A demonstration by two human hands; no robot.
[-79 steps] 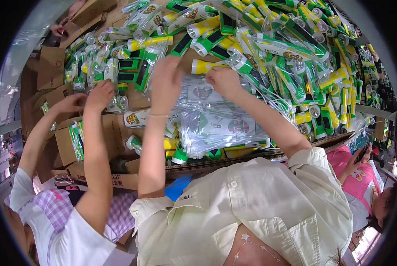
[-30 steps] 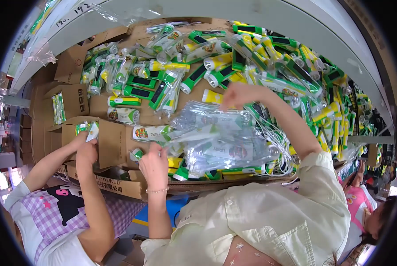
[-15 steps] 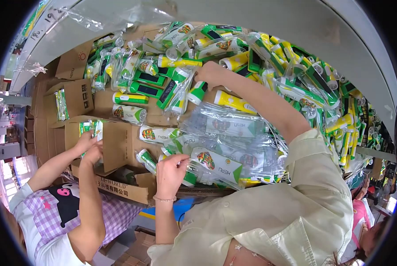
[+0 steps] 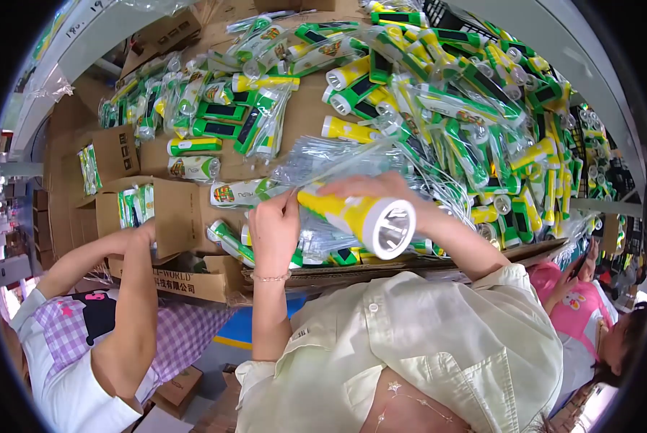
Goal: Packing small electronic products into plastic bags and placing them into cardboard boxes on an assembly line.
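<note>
Since half a second ago, lifted clear of the clear plastic bags (image 4: 338, 162): a yellow-and-white flashlight (image 4: 356, 216), now raised with its round lens end turned toward the camera. Before that, buried among the bags under the right arm.

Right hand (image 4: 370, 189) laid over the top of the flashlight barrel, fingers (image 4: 345, 189) curled and clamped on it. Left hand (image 4: 274, 227) at the flashlight's tail end, fingers (image 4: 289, 203) pinched together on the yellow end or on the bag film there; cannot tell which.

Flashlight tilted, lens lower and to the right, tail up and to the left, just in front of the bag stack and above the front edge of the cardboard-covered desk (image 4: 309, 115). Behind and right of the flashlight, packed flashlights in green and yellow (image 4: 468, 123) heaped close, reaching the desk's right edge. Left of the flashlight, open brown cartons (image 4: 168, 206) at the desk's left edge, touching the pile. Little bare cardboard near the flashlight; only a patch behind the bags. Below the desk edge, open air down to the pale shirt (image 4: 424, 339).

Further left of the flashlight, another person's arm (image 4: 132, 289) reaching up to a carton, well apart from both hands.
</note>
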